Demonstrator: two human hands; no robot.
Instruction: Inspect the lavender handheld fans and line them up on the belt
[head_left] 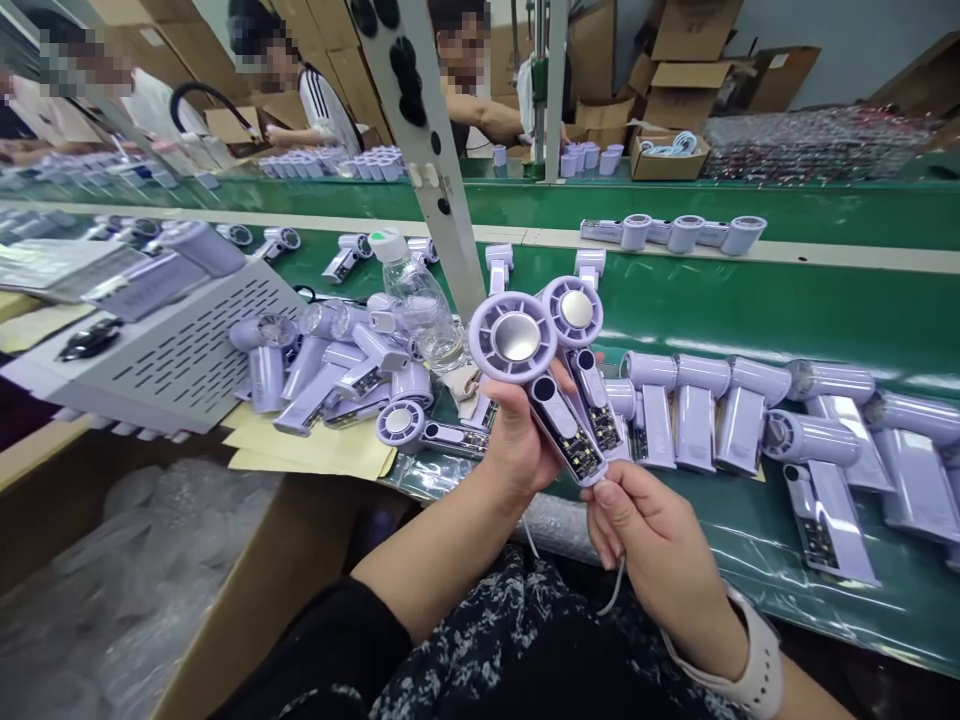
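My left hand is closed around two lilac handheld fan bodies, held side by side with their round heads up and their open handles showing circuit boards. My right hand is pinched at the bottom end of the front fan's handle, and a thin white cable hangs from under its fingers. A white watch band sits on my right wrist. Both hands hover above the near edge of the green conveyor belt.
A heap of lilac fan bodies and a clear plastic bottle lie left of my hands. A row of fans lies on the right. A grey vented metal box stands at left. Other people work across the belt beside cardboard boxes.
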